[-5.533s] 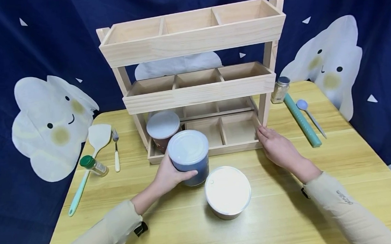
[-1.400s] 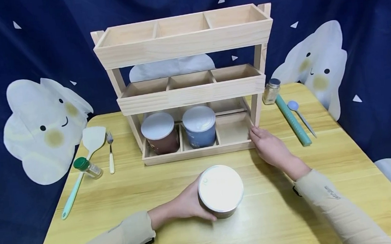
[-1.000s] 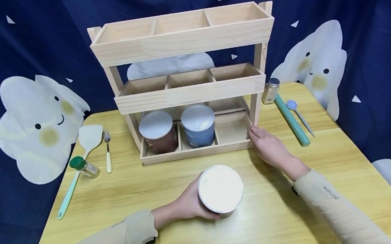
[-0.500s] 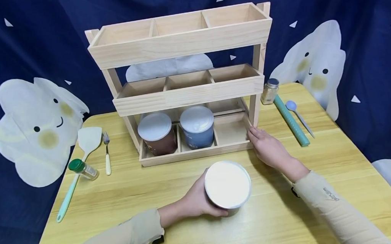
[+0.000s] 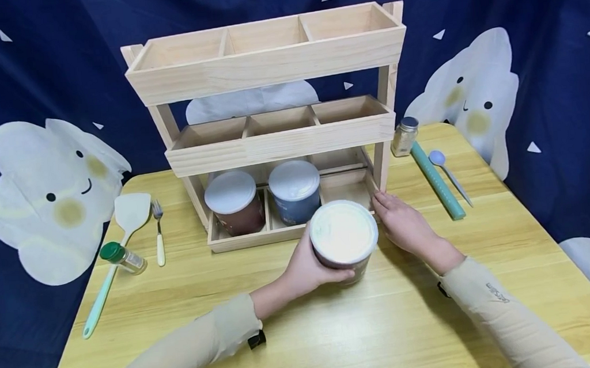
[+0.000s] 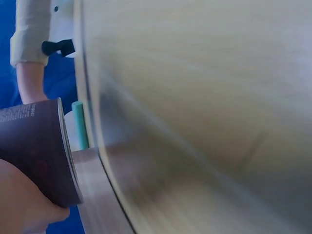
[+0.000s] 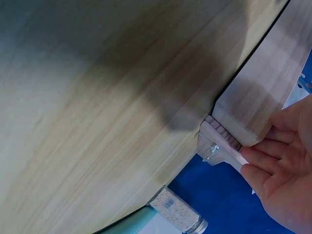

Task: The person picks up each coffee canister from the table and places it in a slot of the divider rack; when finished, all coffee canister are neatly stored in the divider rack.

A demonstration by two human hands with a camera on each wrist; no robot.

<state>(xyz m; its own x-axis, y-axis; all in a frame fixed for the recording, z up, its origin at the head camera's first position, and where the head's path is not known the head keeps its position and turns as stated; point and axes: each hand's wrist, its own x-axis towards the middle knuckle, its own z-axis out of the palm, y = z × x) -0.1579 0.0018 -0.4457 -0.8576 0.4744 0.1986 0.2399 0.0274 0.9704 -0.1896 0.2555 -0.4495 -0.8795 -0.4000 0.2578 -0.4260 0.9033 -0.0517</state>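
Note:
My left hand [image 5: 307, 267] grips a dark brown canister [image 5: 351, 272] with a white lid from its left side, close in front of the rack's bottom tier. In the left wrist view the canister [image 6: 34, 146] lies sideways across the picture, its metal rim showing. My right hand [image 5: 404, 224] holds the right end of the three-tier wooden rack [image 5: 281, 142]; the right wrist view shows its thumb and fingers at the corner. A brown canister [image 5: 240, 220] sits in the bottom tier's left compartment, a blue canister [image 5: 299, 207] in the middle one. The held canister partly hides the right compartment.
Left on the table lie a white spatula [image 5: 133, 211] with a mint handle, a fork [image 5: 159, 235] and a green-capped seasoning bottle [image 5: 124, 258]. On the right are a seasoning jar [image 5: 404, 138], a green stick [image 5: 437, 181] and a lilac spoon [image 5: 441, 164]. A blue curtain [image 5: 571, 127] hangs behind.
The blue canister went into the middle compartment. My left hand then took the brown canister at the front and moved it toward the rack. My right hand stayed at the rack's end.

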